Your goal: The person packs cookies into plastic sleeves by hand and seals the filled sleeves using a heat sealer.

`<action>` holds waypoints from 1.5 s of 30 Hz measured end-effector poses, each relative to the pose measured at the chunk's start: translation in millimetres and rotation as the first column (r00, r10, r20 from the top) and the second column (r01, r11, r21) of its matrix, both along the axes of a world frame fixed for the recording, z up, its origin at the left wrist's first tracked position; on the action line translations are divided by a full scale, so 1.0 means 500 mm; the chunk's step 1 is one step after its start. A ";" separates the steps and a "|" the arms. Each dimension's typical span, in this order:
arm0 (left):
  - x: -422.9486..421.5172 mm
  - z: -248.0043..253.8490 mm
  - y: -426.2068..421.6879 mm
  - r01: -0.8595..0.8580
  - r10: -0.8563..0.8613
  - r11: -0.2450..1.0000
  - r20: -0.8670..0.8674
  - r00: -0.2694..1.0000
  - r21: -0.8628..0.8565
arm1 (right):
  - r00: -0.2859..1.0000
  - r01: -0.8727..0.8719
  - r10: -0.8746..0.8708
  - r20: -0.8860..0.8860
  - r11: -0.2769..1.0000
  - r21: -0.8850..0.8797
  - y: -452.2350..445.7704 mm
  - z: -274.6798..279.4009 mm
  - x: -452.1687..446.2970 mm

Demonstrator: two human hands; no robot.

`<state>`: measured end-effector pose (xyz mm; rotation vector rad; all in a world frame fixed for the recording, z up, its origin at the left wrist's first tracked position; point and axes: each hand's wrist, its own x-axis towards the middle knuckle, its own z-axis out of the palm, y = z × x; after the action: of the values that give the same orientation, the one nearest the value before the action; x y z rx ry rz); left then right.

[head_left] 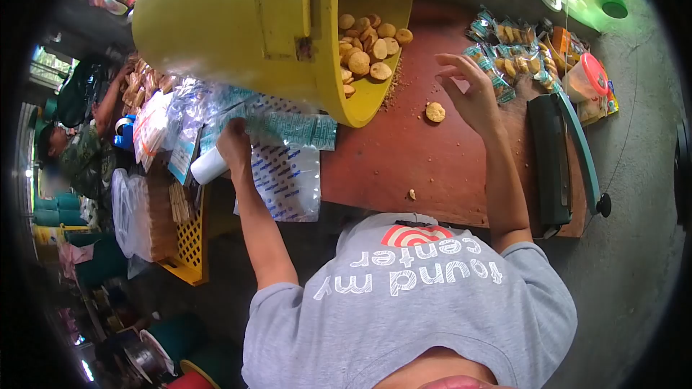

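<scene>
My left hand (234, 145) is closed on the edge of a clear plastic wrapper with teal print (288, 128), beside a white roll (208, 166). My right hand (472, 94) is raised over the red-brown table (375, 169), its fingers apart and nothing in them. One round biscuit (435, 112) lies on the table just left of that hand. A large yellow bucket (216, 21) lies tipped on its side, with several biscuits (367, 47) inside its mouth. Crumbs are scattered by its rim.
Filled biscuit packs (512, 57) lie at the back right, near a red-lidded jar (587, 75). A dark sealer with a teal arm (551, 162) stands at the right edge. A yellow crate (191, 248) is at the left. Another person (83, 148) is at the far left.
</scene>
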<state>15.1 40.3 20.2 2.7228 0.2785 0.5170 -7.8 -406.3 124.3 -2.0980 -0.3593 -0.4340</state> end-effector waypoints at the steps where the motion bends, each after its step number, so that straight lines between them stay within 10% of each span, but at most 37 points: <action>1: -0.002 0.009 -0.011 0.004 -0.004 1.000 0.000 1.000 0.001 | 1.000 0.002 -0.001 0.004 0.999 -0.032 0.005 -0.002 0.006; 5: -0.015 0.088 -0.095 0.271 -0.095 0.914 0.491 0.866 -0.302 | 0.998 -0.041 0.044 -0.053 0.998 0.056 0.050 -0.031 0.051; 7: -0.043 0.145 -0.143 0.426 0.275 0.348 0.526 0.805 -0.835 | 0.983 -0.124 0.135 -0.127 0.988 0.087 0.079 -0.067 0.090; 8: -0.050 0.163 -0.142 0.371 0.227 0.530 0.549 0.805 -0.762 | 0.987 -0.134 0.137 -0.085 0.990 0.043 0.096 -0.087 0.110; 11: -0.089 0.190 -0.176 0.320 0.115 0.333 0.375 0.920 -0.887 | 0.983 -0.183 0.180 -0.045 0.979 -0.087 0.141 -0.150 0.181; 15: -0.109 0.119 -0.213 0.232 -0.168 0.397 0.178 0.970 -0.888 | 0.972 -0.033 0.105 0.212 0.947 -0.319 0.185 -0.222 0.220; 21: -0.155 0.046 -0.321 -0.032 -0.527 0.083 -0.071 0.847 -0.996 | 0.994 -0.084 0.069 -0.086 0.978 -0.192 0.112 -0.190 0.173; 27: -0.131 -0.004 -0.445 -0.063 -0.600 -0.023 -0.037 0.799 -0.998 | 0.879 -0.151 0.277 -0.388 0.934 0.324 0.024 -0.099 0.089; 29: -0.113 0.012 -0.471 0.021 -0.625 0.118 -0.058 0.778 -0.993 | 0.795 -0.273 0.443 -0.414 0.871 0.408 0.011 -0.070 0.052; 36: -0.086 0.025 -0.524 0.181 -0.699 0.044 0.099 0.708 -0.982 | 0.800 -0.150 0.283 -0.528 0.948 0.281 0.002 -0.065 0.004; 45: -0.076 0.035 -0.528 -0.262 -0.800 -0.282 0.075 0.596 -0.923 | 0.759 -0.512 0.494 -0.424 0.855 0.080 -0.013 -0.079 -0.031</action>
<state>-23.0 -223.8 37.7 0.9024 -0.0423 -0.7967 -23.5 -413.0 84.6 -1.9606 -0.6475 0.3639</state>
